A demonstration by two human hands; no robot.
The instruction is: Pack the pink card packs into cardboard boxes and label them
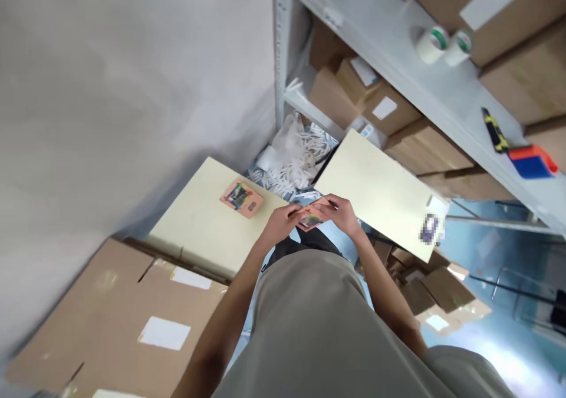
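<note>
Between my two hands, in front of my body, is a small flat orange-pink packet (pixel 311 218) with a dark picture printed on it. My left hand (pixel 283 222) pinches its left edge. The fingers of my right hand (pixel 338 212) are closed on the packet's upper right edge. A similar orange-pink packet (pixel 242 198) with a picture and a small dark print lies on the cream tabletop (pixel 198 215) to the left, apart from my hands. Its contents, if any, do not show.
White paper strips (pixel 294 159) lie heaped in the corner. Another cream tabletop (pixel 367 180) stands at right. The grey shelf (pixel 380 20) holds tape rolls (pixel 432 44), a yellow-black cutter (pixel 494 131) and a red-blue tool (pixel 532 161). A large carton (pixel 106 309) sits at lower left.
</note>
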